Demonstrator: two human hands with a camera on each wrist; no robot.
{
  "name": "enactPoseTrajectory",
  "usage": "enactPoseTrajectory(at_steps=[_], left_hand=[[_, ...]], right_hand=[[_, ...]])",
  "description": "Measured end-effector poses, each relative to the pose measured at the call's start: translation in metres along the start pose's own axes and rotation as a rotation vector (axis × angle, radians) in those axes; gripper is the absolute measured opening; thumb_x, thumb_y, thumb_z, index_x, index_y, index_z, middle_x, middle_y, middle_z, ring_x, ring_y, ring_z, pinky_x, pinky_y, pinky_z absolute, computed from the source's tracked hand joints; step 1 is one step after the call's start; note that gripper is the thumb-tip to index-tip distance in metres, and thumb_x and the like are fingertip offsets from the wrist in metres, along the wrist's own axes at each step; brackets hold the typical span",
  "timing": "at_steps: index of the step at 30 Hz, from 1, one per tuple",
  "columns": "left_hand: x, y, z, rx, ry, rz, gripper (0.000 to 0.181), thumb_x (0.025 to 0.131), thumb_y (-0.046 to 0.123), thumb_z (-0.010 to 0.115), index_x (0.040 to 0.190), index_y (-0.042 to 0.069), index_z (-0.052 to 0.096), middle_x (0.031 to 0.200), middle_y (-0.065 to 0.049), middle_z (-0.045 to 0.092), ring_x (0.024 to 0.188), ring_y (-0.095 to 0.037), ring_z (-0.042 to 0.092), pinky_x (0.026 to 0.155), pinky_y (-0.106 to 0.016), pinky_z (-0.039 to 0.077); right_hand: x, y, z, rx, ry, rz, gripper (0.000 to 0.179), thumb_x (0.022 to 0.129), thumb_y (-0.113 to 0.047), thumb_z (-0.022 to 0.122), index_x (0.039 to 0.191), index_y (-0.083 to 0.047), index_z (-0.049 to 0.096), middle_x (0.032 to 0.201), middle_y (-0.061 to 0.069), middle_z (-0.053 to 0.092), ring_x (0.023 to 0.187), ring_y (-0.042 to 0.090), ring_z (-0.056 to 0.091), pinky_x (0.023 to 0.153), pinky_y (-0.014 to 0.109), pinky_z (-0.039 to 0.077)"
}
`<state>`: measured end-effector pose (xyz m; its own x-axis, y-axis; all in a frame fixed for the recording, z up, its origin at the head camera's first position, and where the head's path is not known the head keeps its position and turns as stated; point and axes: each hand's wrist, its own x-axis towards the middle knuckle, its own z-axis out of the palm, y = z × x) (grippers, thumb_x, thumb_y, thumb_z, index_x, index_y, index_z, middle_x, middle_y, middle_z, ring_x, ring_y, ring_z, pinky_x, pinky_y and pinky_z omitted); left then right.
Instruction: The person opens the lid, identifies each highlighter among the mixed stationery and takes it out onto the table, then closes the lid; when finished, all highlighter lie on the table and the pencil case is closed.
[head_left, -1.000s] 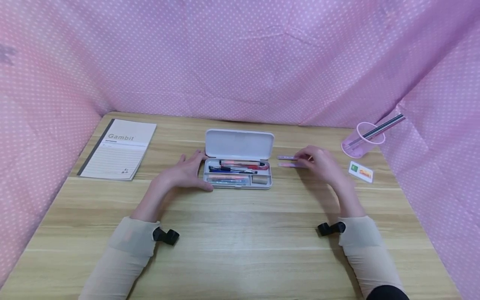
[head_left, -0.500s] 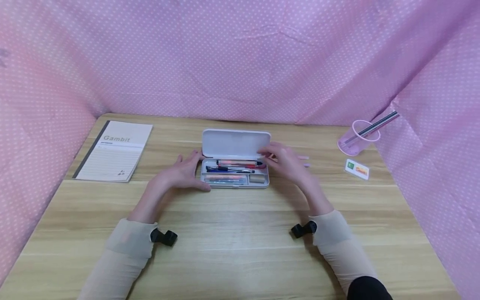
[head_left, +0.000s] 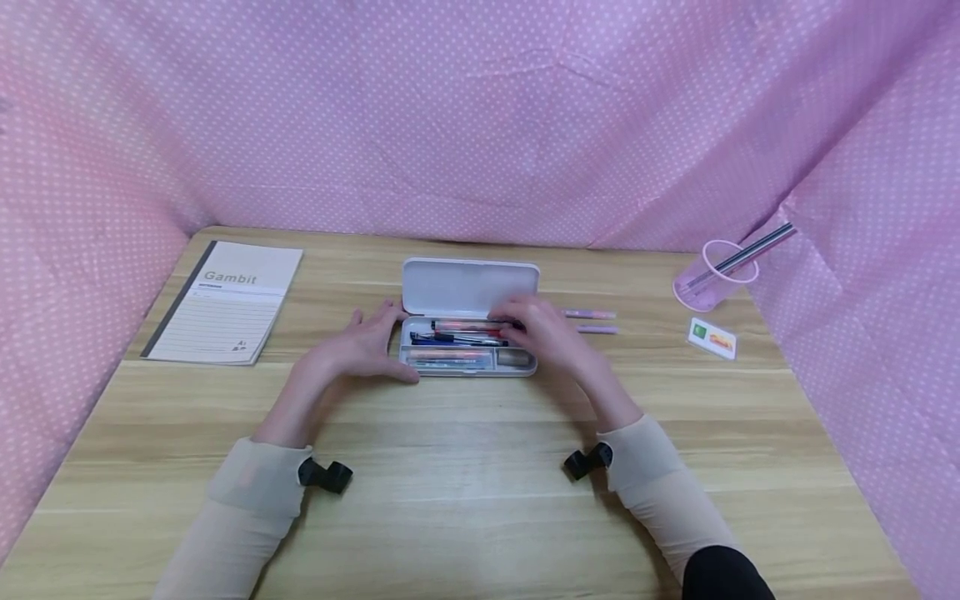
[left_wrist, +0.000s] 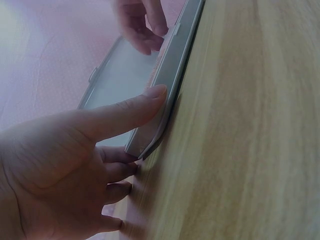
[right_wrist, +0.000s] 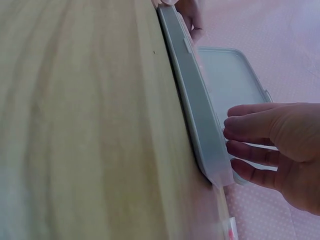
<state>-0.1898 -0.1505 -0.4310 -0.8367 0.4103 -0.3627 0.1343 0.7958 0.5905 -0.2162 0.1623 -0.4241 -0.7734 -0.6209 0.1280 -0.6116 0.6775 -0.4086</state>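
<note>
A white pencil case (head_left: 469, 373) lies open on the table, its lid (head_left: 465, 287) leaning back. Several pens (head_left: 450, 339) fill its rear compartment, with more slim items in front and a grey-brown block (head_left: 513, 357) at the right. My left hand (head_left: 360, 346) holds the case's left end, thumb (left_wrist: 132, 112) on the front wall and fingers round the corner. Over the right end, my right hand (head_left: 543, 333) reaches down among the pens. Its slightly bent fingers (right_wrist: 252, 152) overlap the case's edge in the right wrist view; the fingertips partly hide the pens.
Two purple pens (head_left: 590, 314) lie right of the case, partly behind the right hand. Further right are a white eraser (head_left: 712, 337) with a printed label and a pink mesh cup (head_left: 705, 292) holding dark striped pencils (head_left: 753, 250). A notebook (head_left: 225, 308) lies at the left.
My right hand has left the two purple pens on the table and moved left over the case's right end, down to its pens. The left hand stays at the case's left end.
</note>
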Motion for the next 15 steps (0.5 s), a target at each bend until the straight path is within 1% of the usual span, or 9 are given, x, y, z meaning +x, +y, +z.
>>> enactPoseTrajectory(at_steps=[5, 11, 15], left_hand=[[-0.0012, 0.0005, -0.0002, 0.0, -0.003, -0.004, 0.111, 0.076, 0.052, 0.086, 0.158, 0.009, 0.026, 0.172, -0.026, -0.002, 0.159, -0.048, -0.001, 0.128, -0.067, -0.008], [-0.0015, 0.0006, -0.0002, -0.007, 0.001, 0.009, 0.11, 0.076, 0.05, 0.087, 0.157, 0.008, 0.027, 0.172, -0.027, -0.002, 0.16, -0.047, 0.0, 0.128, -0.066, -0.01], [-0.0015, 0.0015, -0.0005, -0.006, -0.002, 0.001, 0.11, 0.075, 0.051, 0.087, 0.157, 0.008, 0.027, 0.172, -0.026, -0.003, 0.159, -0.048, -0.001, 0.128, -0.066, -0.01]], right_hand=[[0.0003, -0.0003, 0.003, -0.008, -0.016, -0.001, 0.023, 0.094, -0.007, 0.072, 0.117, -0.011, 0.076, 0.115, 0.008, 0.075, 0.111, 0.025, 0.068, 0.1, 0.044, 0.058], [0.0007, 0.0, 0.0053, -0.014, -0.025, 0.0, 0.023, 0.095, -0.006, 0.072, 0.116, -0.011, 0.077, 0.11, 0.006, 0.074, 0.106, 0.023, 0.068, 0.096, 0.04, 0.059], [0.0002, -0.0004, 0.0062, -0.023, -0.033, 0.005, 0.022, 0.096, -0.007, 0.071, 0.116, -0.012, 0.077, 0.109, 0.005, 0.073, 0.104, 0.021, 0.067, 0.093, 0.039, 0.059]])
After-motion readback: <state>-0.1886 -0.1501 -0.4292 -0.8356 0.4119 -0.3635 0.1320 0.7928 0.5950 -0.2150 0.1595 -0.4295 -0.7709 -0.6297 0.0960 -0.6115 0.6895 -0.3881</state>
